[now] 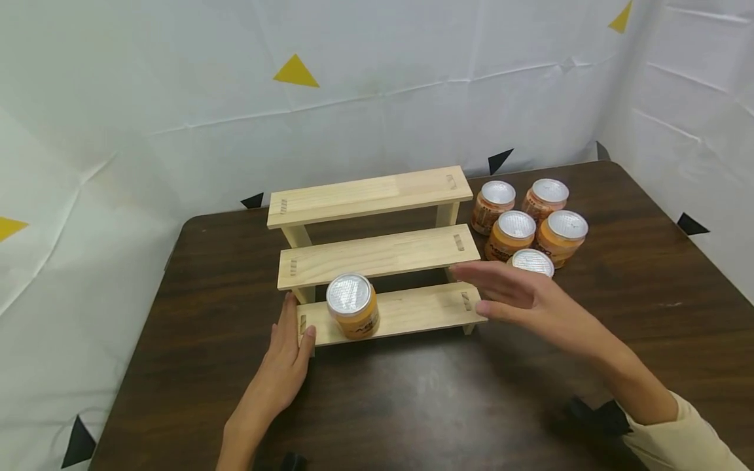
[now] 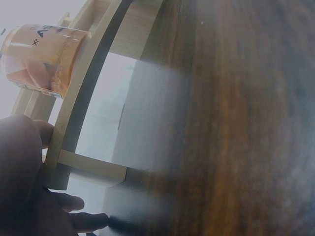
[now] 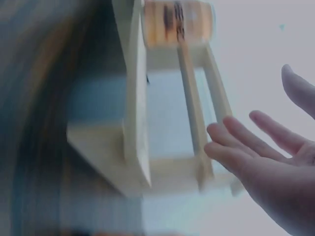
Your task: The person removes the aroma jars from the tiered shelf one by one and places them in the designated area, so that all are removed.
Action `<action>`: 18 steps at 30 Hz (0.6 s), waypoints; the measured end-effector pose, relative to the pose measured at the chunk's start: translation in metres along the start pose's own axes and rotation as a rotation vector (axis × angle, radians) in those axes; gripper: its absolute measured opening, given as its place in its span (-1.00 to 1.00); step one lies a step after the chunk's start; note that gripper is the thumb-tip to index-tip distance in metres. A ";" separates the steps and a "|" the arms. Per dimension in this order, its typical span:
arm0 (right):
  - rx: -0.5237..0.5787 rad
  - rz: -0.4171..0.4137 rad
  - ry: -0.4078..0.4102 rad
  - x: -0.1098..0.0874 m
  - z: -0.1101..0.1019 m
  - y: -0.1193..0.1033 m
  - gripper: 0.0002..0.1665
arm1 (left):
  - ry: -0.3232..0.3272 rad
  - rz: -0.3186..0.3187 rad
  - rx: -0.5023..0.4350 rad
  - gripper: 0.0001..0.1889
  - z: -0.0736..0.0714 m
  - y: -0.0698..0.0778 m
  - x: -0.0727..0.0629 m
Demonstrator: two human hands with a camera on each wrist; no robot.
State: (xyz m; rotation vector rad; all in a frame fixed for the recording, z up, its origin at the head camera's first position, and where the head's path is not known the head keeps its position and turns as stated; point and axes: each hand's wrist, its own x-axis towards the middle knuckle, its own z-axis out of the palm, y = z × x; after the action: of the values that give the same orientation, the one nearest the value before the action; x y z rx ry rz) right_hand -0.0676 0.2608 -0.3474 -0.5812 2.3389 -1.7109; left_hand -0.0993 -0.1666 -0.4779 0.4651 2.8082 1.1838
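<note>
A three-tier wooden rack (image 1: 377, 252) stands on the table, with one orange jar (image 1: 353, 314) with a silver lid upright on its lowest step, left of the middle. My left hand (image 1: 281, 366) rests against the rack's left end, its fingers straight and the thumb at the lowest step. In the left wrist view, the thumb and fingers lie around the end of that step (image 2: 81, 93). My right hand (image 1: 524, 297) is in the air by the rack's right end, its fingers extended and holding nothing. The right wrist view shows that hand (image 3: 275, 157) in front of the rack.
Several more orange jars (image 1: 509, 235) with silver lids stand grouped right of the rack, one partly hidden behind my right hand. The dark wooden table (image 1: 194, 353) is bordered by white sheeting (image 1: 383, 124) with yellow and black triangles.
</note>
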 end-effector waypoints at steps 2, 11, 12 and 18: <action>0.053 0.015 -0.071 0.007 0.007 0.000 -0.37 | -0.008 -0.010 0.017 -0.15 0.000 -0.002 0.001; 0.063 0.032 -0.144 0.029 0.027 0.002 -0.38 | -0.028 -0.017 -0.013 -0.14 -0.009 0.021 -0.003; 0.065 0.036 -0.152 0.031 0.029 0.002 -0.38 | -0.024 -0.018 -0.011 -0.14 -0.009 0.021 -0.003; 0.077 0.021 -0.201 0.049 0.043 0.005 -0.32 | -0.012 -0.010 -0.012 -0.15 -0.005 0.008 -0.001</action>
State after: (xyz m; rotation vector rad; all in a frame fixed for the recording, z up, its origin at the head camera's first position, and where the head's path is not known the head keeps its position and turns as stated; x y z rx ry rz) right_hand -0.0967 0.2043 -0.3618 -0.6784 2.1249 -1.6421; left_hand -0.0969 -0.1650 -0.4689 0.4555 2.7890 1.1911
